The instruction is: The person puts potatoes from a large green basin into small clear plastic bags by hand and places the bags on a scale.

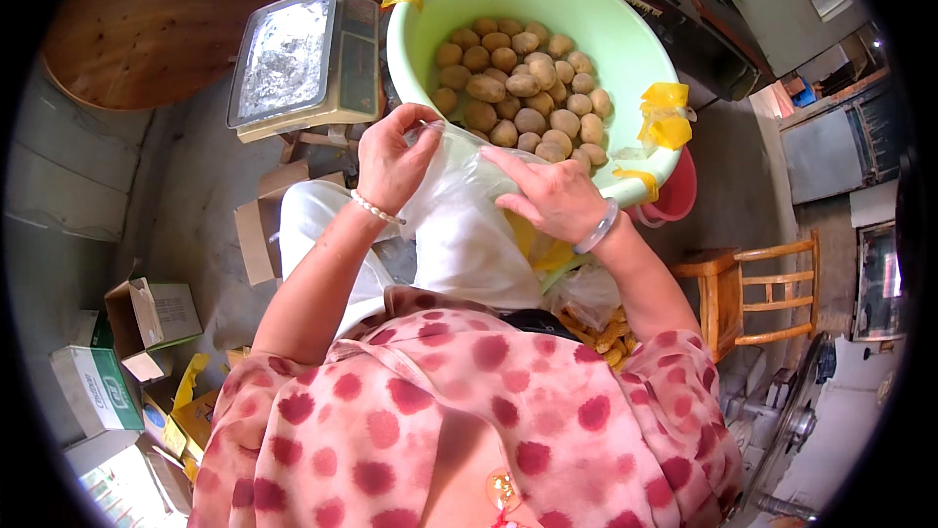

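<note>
A thin clear plastic bag [442,168] stretches between my hands, above my lap in white trousers. My left hand [391,152], with a beaded bracelet at the wrist, pinches the bag's upper edge between thumb and fingers. Against the other side of the bag is my right hand [559,198], its index finger stretched out and its thumb apart. A pale bangle circles that wrist. Just beyond both hands stands a large light-green basin [420,49]. Many brown, round to oval potato-like items [523,85] lie in it.
A digital scale [288,54] with a metal pan stands left of the basin. Yellow plastic [664,116] hangs on the basin's right rim, above a red bucket [674,191]. A wooden chair [772,294] is at right, cardboard boxes [151,318] at left, a round wooden tabletop [161,15] far left.
</note>
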Available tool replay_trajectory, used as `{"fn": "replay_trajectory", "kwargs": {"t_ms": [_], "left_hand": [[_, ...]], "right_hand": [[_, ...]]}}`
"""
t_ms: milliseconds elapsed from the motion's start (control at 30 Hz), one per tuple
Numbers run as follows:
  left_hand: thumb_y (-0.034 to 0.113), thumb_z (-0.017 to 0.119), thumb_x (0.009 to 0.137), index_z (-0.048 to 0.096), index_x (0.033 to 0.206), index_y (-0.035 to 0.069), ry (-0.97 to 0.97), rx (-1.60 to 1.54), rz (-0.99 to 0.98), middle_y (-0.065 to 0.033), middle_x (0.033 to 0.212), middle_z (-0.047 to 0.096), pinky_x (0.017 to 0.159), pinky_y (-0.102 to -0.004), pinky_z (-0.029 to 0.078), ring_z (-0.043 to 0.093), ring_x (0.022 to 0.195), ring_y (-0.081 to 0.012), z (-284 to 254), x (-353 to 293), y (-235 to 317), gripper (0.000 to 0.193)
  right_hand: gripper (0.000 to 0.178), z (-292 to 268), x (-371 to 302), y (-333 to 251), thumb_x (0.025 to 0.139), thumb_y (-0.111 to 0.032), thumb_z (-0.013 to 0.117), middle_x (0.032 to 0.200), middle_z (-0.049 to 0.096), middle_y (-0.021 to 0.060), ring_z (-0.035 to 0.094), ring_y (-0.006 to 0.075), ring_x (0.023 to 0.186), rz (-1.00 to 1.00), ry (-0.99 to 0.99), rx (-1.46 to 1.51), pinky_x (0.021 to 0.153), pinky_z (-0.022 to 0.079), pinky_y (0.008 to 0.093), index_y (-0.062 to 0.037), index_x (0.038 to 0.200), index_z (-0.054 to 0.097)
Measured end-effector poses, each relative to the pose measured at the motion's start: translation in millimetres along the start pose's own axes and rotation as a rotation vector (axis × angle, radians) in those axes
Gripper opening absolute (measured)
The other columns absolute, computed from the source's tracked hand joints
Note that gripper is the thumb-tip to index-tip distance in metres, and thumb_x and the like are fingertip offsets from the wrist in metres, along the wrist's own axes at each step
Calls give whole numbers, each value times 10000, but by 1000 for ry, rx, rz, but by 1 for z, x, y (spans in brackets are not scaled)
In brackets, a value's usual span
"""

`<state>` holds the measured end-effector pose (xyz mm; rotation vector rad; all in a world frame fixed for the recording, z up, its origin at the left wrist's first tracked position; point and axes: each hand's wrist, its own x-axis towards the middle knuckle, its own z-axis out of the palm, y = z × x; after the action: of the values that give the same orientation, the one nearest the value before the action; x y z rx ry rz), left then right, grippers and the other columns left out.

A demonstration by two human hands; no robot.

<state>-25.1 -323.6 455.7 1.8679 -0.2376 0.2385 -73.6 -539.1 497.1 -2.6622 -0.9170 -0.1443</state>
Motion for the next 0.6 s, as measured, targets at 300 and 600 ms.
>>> {"fn": "replay_trajectory", "kwargs": {"t_ms": [300,600], "left_hand": [[83,638,744,644,828,89,267,217,171,-70,729,641,628,-306,483,619,686,-237,-26,10,-8,85],[94,638,750,633,816,11,210,62,80,-71,874,664,685,-258,476,626,742,-159,-20,11,-24,105]], "right_hand": [[197,7,1,31,660,-6,547,820,625,126,614,258,746,-131,-87,-423,702,479,379,-61,820,647],[326,-16,13,-1,646,62,596,863,628,113,607,275,785,-159,493,176,729,488,352,-39,955,624]]}}
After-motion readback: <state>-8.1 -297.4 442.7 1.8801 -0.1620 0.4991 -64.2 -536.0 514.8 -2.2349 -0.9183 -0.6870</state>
